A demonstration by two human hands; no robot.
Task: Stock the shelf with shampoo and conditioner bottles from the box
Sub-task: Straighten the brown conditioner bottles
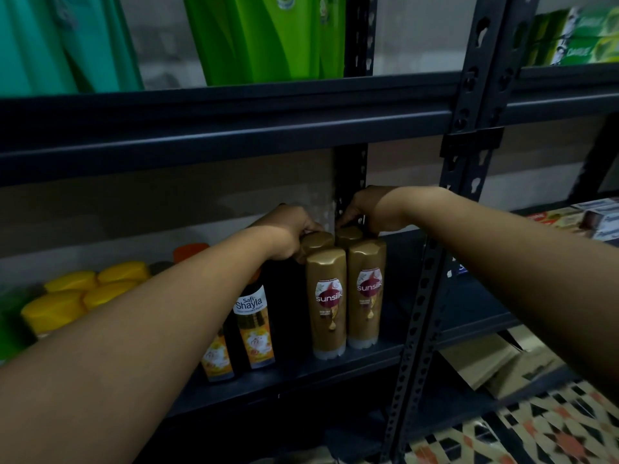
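Note:
Several gold Sunsilk bottles stand upright on the dark metal shelf [335,370], two in front [326,303] [365,293] and two behind them. My left hand [288,232] grips the cap of the rear left gold bottle [316,241]. My right hand [365,209] reaches over the rear right gold bottle [350,234], fingers curled on its cap. The rear bottles' bodies are hidden by the front pair. No box is in view.
Black and orange Safi Shayla bottles [254,326] stand left of the gold ones, and yellow-capped bottles [77,296] further left. A perforated upright post [422,296] divides the shelving. Green packs [268,38] hang above. Cardboard [495,363] lies on the lower right, over a patterned floor [536,430].

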